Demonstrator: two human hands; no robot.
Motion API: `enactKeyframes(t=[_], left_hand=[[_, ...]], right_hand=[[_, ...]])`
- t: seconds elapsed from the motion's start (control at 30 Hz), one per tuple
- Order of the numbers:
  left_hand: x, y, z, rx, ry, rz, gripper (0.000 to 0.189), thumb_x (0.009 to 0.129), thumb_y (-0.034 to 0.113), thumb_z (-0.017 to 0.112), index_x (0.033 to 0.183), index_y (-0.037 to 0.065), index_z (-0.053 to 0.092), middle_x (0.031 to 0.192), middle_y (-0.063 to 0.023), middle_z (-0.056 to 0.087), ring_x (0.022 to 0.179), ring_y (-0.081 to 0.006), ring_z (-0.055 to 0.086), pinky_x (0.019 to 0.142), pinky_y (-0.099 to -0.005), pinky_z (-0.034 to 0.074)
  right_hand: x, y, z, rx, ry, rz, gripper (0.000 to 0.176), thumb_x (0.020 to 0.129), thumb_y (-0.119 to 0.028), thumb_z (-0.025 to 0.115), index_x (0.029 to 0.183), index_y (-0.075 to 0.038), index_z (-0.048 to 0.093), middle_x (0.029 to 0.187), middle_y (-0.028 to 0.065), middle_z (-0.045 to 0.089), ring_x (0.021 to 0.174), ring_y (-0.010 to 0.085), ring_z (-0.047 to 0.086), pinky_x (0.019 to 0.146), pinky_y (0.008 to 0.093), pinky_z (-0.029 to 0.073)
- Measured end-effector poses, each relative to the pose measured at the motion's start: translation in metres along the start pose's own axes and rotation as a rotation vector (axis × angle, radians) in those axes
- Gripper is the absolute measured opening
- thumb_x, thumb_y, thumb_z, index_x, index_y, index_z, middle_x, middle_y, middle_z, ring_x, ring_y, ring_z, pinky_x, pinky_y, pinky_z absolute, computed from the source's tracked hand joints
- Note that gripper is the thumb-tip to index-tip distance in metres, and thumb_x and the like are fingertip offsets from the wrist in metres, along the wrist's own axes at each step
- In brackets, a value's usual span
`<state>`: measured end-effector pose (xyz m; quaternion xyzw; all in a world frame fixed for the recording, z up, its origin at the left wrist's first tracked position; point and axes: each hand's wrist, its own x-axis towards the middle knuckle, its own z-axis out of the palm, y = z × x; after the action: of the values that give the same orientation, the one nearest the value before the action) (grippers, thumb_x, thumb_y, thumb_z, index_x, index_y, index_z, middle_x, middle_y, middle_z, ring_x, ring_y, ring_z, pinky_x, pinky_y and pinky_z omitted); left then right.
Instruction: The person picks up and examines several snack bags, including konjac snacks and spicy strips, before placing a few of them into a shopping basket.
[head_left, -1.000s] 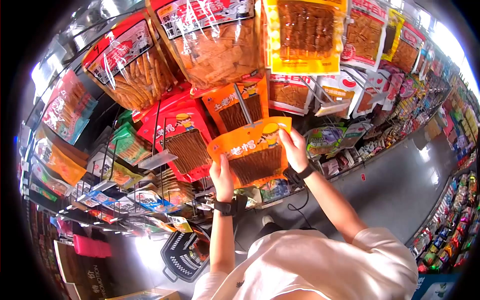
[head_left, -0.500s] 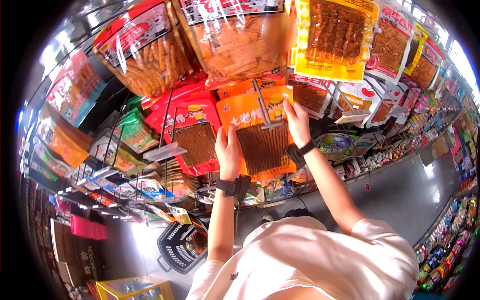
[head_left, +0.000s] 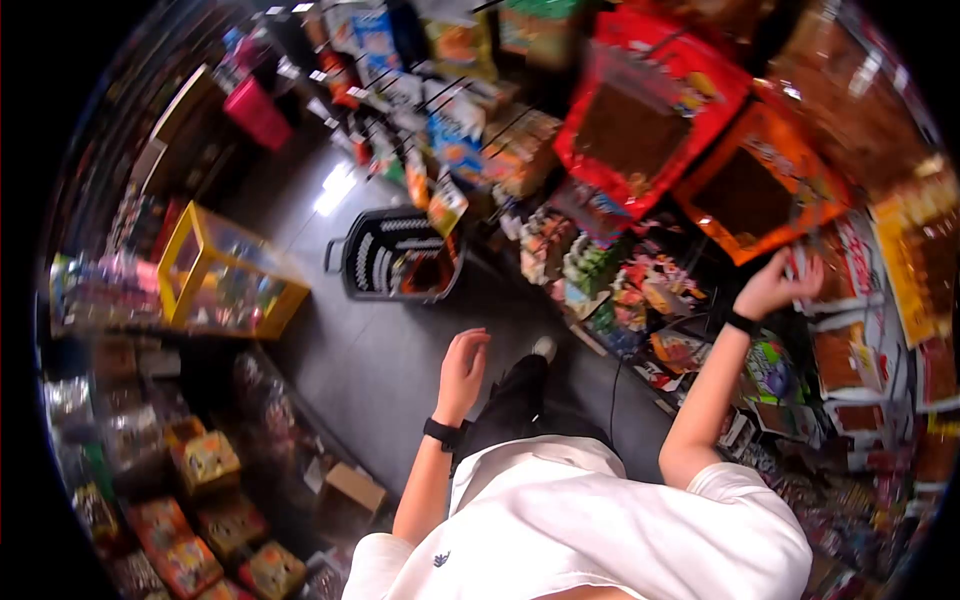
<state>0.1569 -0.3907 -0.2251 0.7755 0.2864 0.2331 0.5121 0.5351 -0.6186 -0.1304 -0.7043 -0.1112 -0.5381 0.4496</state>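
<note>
My left hand (head_left: 463,376) hangs over the floor in front of my body, its fingers loosely stretched and nothing in it. My right hand (head_left: 778,287) is raised at the shelf, thumb and fingers apart, just below the lower edge of an orange snack bag (head_left: 745,195). Blur hides whether it touches the bag. Beside that bag hangs a red snack bag (head_left: 632,135) with a brown window. On the floor, beyond my left hand, stands a black shopping basket (head_left: 352,262) with a few orange and dark packs inside.
Hanging snack packs line the shelf, among them a yellow bag (head_left: 915,255) at the right. A yellow-framed clear box (head_left: 225,275) stands on the left. Boxed goods (head_left: 205,465) fill the lower left, near an open cardboard box (head_left: 352,497). A pink container (head_left: 257,112) is farther back.
The view has swung left and down towards the basket. My left hand has come off the orange snack bag and dropped to my front. My right hand stays near the bag, lower than before.
</note>
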Motion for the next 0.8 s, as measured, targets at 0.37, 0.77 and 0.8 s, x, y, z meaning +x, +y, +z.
enactKeyframes(t=[0.37,0.77,0.8], left_hand=[[-0.024,-0.175,-0.14,0.061,0.241,-0.487,0.017,0.087,0.012,0.049,0.096,0.002,0.06,0.091,-0.0109,0.058,0.084,-0.0201,0.057,0.072,-0.029,0.046],[0.204,-0.475,-0.261,0.004,0.134,-0.697,0.017,0.088,0.014,0.05,0.096,0.001,0.058,0.088,-0.0081,0.061,0.081,-0.0155,0.058,0.073,-0.0274,0.045],[0.218,-0.502,-0.256,-0.019,0.106,-0.701,0.017,0.088,0.013,0.05,0.097,0.001,0.058,0.089,-0.0095,0.061,0.081,-0.0175,0.059,0.072,-0.0282,0.046]], right_hand=[[-0.349,-0.216,0.031,0.839,-1.762,0.944,0.01,0.085,-0.005,0.052,0.095,-0.002,0.054,0.088,0.0056,0.061,0.081,0.0123,0.059,0.072,0.0251,0.048],[-0.824,-0.173,0.274,-0.215,-1.975,0.682,0.045,0.071,-0.021,0.066,0.109,-0.002,0.05,0.103,0.0169,0.059,0.096,0.0296,0.057,0.082,0.0379,0.046],[-0.841,-0.17,0.296,-0.36,-2.015,0.612,0.052,0.07,-0.022,0.068,0.112,-0.002,0.048,0.109,0.0186,0.056,0.1,0.0308,0.055,0.085,0.0389,0.044]])
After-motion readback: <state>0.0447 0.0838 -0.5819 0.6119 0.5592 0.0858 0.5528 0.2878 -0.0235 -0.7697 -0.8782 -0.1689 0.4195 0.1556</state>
